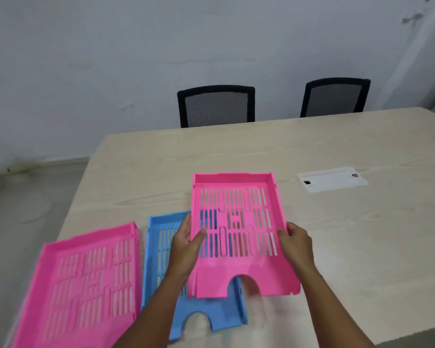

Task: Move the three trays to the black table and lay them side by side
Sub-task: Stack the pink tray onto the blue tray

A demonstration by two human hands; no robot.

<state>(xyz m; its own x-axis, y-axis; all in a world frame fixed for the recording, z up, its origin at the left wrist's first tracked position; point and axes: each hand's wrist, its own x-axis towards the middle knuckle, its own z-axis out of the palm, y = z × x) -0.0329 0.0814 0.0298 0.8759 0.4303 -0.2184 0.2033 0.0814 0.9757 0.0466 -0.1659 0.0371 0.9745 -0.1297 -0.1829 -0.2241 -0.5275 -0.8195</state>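
Observation:
I hold a pink slotted tray point(239, 197) by its two long sides: my left hand point(186, 243) grips the left edge and my right hand point(296, 243) grips the right edge. It hangs a little above the table and overlaps the right part of a blue tray point(161, 237) that lies flat on the light wooden table point(337, 234). A second pink tray point(86, 285) lies at the near left, next to the blue one, and reaches over the table's left edge. No black table is in view.
A white cable cover plate point(332, 179) is set into the table at the right. Two black mesh chairs point(216, 106) point(335, 97) stand behind the far edge against a grey wall. The floor shows at the left.

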